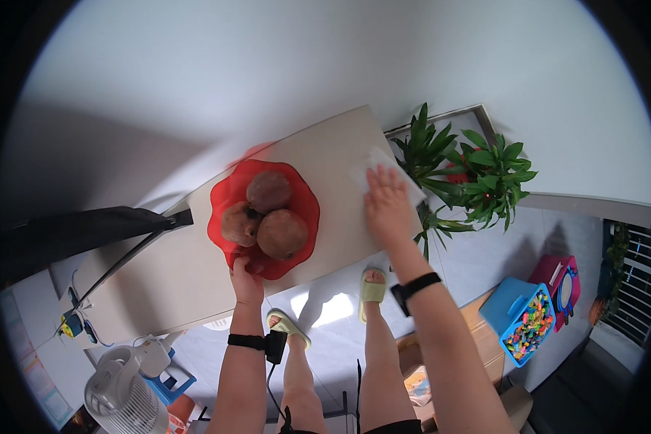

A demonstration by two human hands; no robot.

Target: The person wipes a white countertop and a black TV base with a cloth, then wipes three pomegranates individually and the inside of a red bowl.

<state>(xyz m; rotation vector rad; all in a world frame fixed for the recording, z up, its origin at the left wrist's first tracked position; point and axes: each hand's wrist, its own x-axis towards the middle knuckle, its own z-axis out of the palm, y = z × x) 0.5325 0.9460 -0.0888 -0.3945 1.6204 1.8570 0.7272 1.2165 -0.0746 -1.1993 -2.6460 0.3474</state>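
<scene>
A red bowl with a wavy rim [310, 217] stands on a pale cabinet top [339, 163] and holds three round brownish fruits [282, 233], perhaps pomegranates. My left hand [247, 282] grips the bowl's near edge, thumb over the rim and fingers hidden beneath. Towards the right end of the cabinet top, my right hand [385, 203] lies palm down with its fingers spread on a thin white cloth or tissue [412, 190], pressing it flat against the surface.
Green leafy plants [485, 173] stand beside the cabinet's right end, close to my right hand. A black covered object on a stand [182, 218] rests left of the bowl. A white fan [125, 390] is at lower left. A blue bin of colourful toy pieces [529, 325] sits at right.
</scene>
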